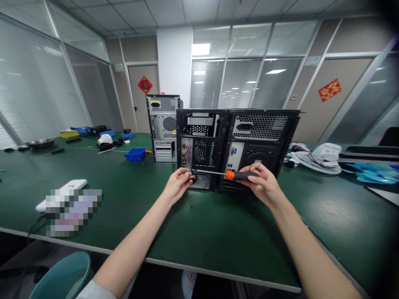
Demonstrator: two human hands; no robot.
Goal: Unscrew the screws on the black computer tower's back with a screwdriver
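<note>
My right hand (260, 180) grips the black and orange handle of a screwdriver (238, 175), its shaft pointing left, nearly level. The tip ends close to my left hand (179, 185), whose thumb and fingers are pinched together. Whatever sits in that pinch is too small to make out. Both hands are in front of two black computer cases standing side by side, backs towards me. The left computer case (204, 151) shows ports and an opening near its top; the right computer case (258, 143) has a honeycomb vent and a power socket.
Behind stands another computer tower (165, 128). A blue tray (136, 154) lies left of it. On the left are a white power bank (62, 195) and a blurred-out flat item. Fan parts (324, 158) lie at right. A teal bin (64, 276) stands below the table (218, 232).
</note>
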